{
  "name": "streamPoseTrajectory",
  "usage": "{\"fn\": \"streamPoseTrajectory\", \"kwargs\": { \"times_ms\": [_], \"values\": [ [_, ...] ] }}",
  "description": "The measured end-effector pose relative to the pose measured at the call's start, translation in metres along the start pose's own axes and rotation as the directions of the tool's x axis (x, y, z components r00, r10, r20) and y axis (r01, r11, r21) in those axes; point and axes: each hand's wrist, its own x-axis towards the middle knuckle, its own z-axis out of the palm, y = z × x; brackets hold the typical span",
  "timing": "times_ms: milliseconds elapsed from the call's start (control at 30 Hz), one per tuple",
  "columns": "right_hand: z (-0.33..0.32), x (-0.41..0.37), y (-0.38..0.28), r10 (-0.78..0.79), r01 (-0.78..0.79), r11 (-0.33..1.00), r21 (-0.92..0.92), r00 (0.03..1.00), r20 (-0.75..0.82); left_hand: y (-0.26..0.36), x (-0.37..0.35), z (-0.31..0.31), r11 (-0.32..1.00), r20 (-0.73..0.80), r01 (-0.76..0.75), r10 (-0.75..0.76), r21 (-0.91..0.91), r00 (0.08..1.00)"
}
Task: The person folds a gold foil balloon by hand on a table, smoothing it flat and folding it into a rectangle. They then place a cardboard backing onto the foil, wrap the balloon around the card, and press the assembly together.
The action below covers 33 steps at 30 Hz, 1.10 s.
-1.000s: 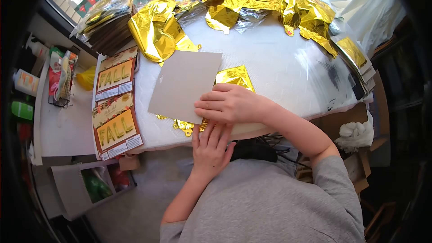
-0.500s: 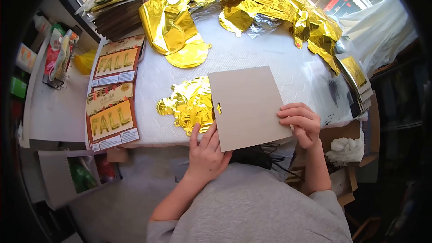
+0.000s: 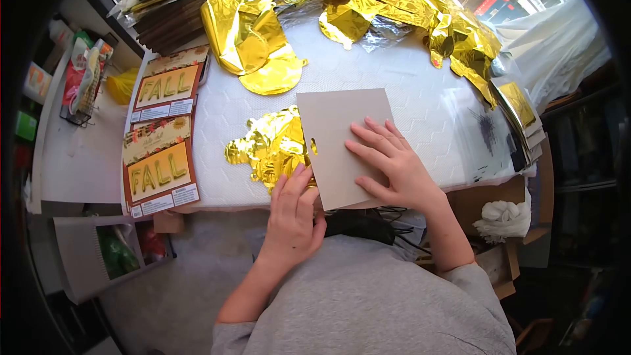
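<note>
A plain grey-brown cardboard sheet (image 3: 338, 128) with a small cut-out near its left edge lies near the front of the table. My right hand (image 3: 394, 164) is spread flat on its face, fingers apart, and covers part of its right side. Crumpled gold foil (image 3: 273, 148) lies to the left, its right side hidden by the sheet. My left hand (image 3: 292, 217) is at the sheet's lower left edge, fingers extended, with the fingertips at the foil's lower edge.
Two printed FALL packages (image 3: 160, 174) lie along the left edge, below a stack of brown cards (image 3: 172, 23). Large gold foil balloons (image 3: 253, 39) spread across the back. More packages (image 3: 519, 108) sit at the right edge. A shelf unit (image 3: 72, 158) stands left.
My right hand has let go of the sheet's right edge and now lies flat on its face. The sheet has shifted slightly left and away from me. My left hand moved slightly left.
</note>
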Motion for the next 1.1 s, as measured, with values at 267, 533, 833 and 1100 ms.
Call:
{"fn": "streamPoseTrajectory", "kwargs": {
  "times_ms": [267, 533, 833, 1100],
  "values": [
    [0.005, 0.001, -0.002, 0.048, -0.048, 0.999, -0.022, 0.999, 0.003, -0.009, 0.005, -0.024, 0.977, -0.088, 0.160, -0.173, -0.139, 0.981],
    [-0.002, 0.011, -0.007, 0.029, -0.019, 0.990, -0.143, 0.997, 0.073, -0.026, 0.016, -0.036, 0.850, -0.177, 0.453, -0.418, 0.270, 0.891],
    [0.008, 0.011, -0.006, 0.016, -0.014, 0.988, -0.151, 1.000, 0.012, -0.015, 0.029, -0.030, 0.846, -0.129, 0.495, -0.478, 0.200, 0.869],
    [0.012, 0.010, -0.005, 0.019, -0.021, 0.990, -0.143, 1.000, -0.011, -0.001, 0.044, -0.029, 0.846, -0.047, 0.521, -0.529, -0.116, 0.847]
  ]
}}
